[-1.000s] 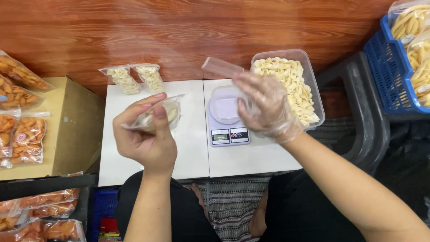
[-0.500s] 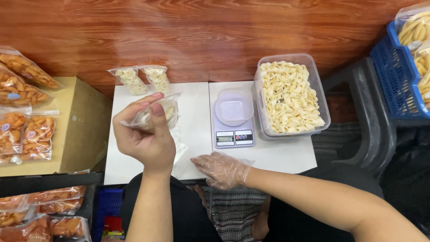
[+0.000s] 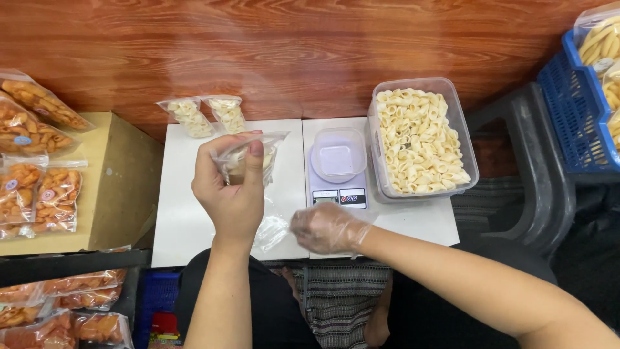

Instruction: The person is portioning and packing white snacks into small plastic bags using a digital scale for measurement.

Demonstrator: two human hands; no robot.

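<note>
We see the left hand (image 3: 236,194) raised over the white table (image 3: 187,220), its thumb and fingers pinching a filled bag (image 3: 248,158) of pale snacks near the bag's top; the bag hangs above the table, just left of the scale (image 3: 337,181); the right hand (image 3: 326,228), in a clear glove, hovers low near the table's front edge, fingers curled loosely, and we cannot tell whether it grips anything; empty bags (image 3: 271,229) lie just beside it; a small tub (image 3: 339,153) sits on the scale; a large tub (image 3: 420,139) of pale snacks stands right of it; two sealed bags (image 3: 206,115) rest at the table's far edge against the wooden wall (image 3: 290,52).
</note>
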